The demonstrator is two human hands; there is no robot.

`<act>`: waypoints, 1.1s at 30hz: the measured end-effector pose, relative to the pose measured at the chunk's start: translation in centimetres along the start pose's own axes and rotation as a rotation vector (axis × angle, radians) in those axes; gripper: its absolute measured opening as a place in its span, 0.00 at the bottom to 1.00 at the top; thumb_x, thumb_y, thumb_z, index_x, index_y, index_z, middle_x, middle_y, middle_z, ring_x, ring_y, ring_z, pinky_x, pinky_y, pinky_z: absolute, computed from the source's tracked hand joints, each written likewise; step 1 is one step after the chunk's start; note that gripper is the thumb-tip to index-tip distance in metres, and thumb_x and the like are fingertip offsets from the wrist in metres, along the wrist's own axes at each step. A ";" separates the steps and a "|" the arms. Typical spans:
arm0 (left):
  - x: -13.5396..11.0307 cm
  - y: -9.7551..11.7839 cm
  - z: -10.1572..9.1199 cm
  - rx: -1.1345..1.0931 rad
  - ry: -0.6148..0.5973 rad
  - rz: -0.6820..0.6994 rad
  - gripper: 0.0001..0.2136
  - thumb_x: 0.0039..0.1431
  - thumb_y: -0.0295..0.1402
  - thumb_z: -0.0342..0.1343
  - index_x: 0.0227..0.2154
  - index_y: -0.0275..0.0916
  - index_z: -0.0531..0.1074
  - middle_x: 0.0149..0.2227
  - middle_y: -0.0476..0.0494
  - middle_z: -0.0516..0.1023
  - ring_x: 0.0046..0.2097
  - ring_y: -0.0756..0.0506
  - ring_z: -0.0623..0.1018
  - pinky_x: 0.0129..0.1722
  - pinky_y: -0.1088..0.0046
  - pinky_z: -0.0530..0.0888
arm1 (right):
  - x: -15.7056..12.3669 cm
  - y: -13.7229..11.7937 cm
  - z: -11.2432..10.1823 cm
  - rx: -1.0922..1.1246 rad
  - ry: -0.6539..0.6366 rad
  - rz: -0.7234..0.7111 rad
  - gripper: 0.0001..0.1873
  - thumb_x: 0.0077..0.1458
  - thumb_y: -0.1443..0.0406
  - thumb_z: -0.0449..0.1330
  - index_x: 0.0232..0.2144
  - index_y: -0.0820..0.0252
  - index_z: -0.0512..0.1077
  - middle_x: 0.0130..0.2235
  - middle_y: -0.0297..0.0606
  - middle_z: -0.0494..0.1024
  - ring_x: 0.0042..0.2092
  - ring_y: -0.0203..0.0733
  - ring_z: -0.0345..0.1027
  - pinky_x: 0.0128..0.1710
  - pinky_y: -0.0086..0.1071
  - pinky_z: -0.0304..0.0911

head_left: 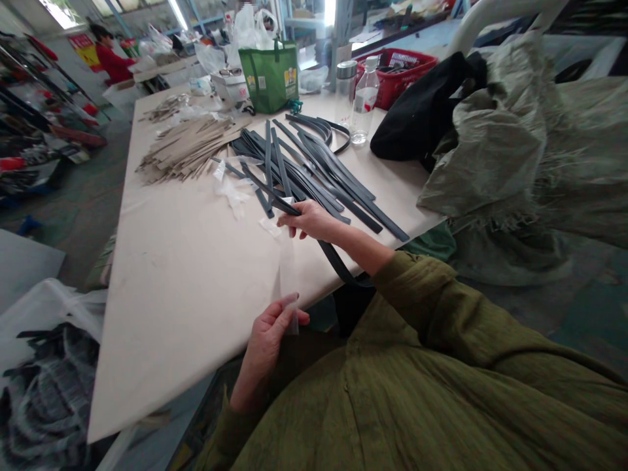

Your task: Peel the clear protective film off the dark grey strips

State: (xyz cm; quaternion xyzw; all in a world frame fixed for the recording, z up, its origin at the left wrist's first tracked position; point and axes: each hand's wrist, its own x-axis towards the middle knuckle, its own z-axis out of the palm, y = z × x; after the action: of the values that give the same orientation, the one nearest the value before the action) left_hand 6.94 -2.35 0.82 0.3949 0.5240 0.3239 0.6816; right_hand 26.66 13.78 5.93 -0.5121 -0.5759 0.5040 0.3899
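My right hand (310,221) is closed around a dark flat strip (338,261), whose tail bends down past the table edge toward my body. Below it, my left hand (267,337) pinches a clear plastic strip (288,271) between thumb and fingers. That film stretches up toward my right hand; whether the right fingers also grip it, I cannot tell. Just beyond my right hand lies a loose pile of dark flat strips (314,167). Scraps of clear plastic (230,186) rest on the table left of the pile.
A stack of beige strips (181,149) spreads across the pale table (171,275). Farther back stand a green bag (269,77), a clear bottle (364,101) and a red basket (407,69). Black cloth (417,108) and woven sacks (490,131) crowd the right. A person in red (112,59) is far left.
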 end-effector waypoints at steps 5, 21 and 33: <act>0.5 0.7 -0.1 0.157 -0.116 -0.057 0.17 0.51 0.45 0.64 0.37 0.37 0.81 0.32 0.40 0.83 0.33 0.44 0.79 0.36 0.71 0.73 | -0.2 -0.4 0.4 -0.006 -0.022 -0.055 0.05 0.57 0.69 0.62 0.29 0.67 0.76 0.18 0.28 0.71 0.20 0.30 0.62 0.16 0.20 0.57; 2.4 2.7 -1.0 -0.153 0.037 0.202 0.15 0.44 0.43 0.69 0.17 0.39 0.73 0.20 0.51 0.74 0.27 0.51 0.73 0.34 0.75 0.72 | -3.4 0.8 -0.5 0.205 -0.145 0.086 0.21 0.68 0.56 0.49 0.34 0.66 0.73 0.21 0.33 0.74 0.18 0.30 0.57 0.19 0.24 0.66; 6.3 7.2 1.8 -0.668 0.141 0.248 0.13 0.47 0.39 0.70 0.27 0.36 0.75 0.32 0.48 0.82 0.31 0.51 0.80 0.35 0.76 0.78 | -14.2 3.8 1.8 0.184 -0.479 0.076 0.38 0.61 0.37 0.43 0.23 0.63 0.70 0.20 0.37 0.72 0.21 0.34 0.63 0.20 0.24 0.63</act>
State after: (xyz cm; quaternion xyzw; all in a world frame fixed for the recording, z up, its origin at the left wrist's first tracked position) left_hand 9.97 6.12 4.55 0.1878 0.3831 0.5840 0.6906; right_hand 28.11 -0.61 2.81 -0.3619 -0.5839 0.6755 0.2678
